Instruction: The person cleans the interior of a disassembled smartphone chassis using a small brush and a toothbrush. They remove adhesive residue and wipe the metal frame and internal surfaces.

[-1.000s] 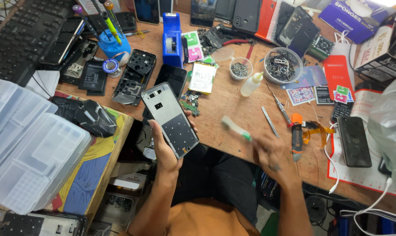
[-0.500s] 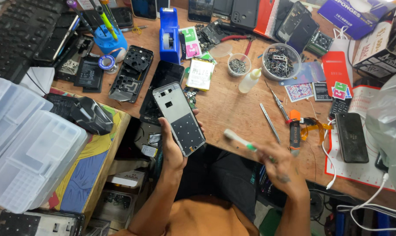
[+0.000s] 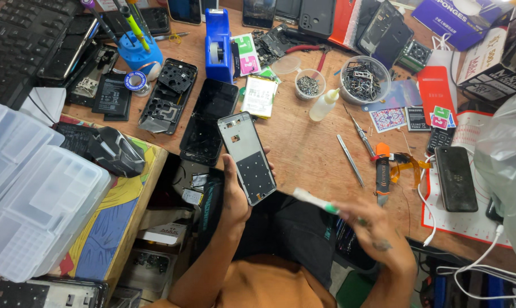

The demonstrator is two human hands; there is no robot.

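Overhead: wooden workbench (image 3: pixel 303 154), crowded with phone parts, a blue tape dispenser (image 3: pixel 218 45), a small squeeze bottle (image 3: pixel 324 105), tweezers (image 3: pixel 350 159), and clear plastic organizer boxes (image 3: pixel 30 199) at left. Left hand (image 3: pixel 238 191) closed around an opened phone frame (image 3: pixel 247 157), raised over the lap near the bench edge. Right hand (image 3: pixel 372 225), blurred, grips a white-and-green toothbrush (image 3: pixel 317 201) just right of the frame, not touching.

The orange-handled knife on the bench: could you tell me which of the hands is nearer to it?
Right. The right hand, holding a white brush, hovers just below the knife. The left hand is farther off to its left, gripping an opened phone.
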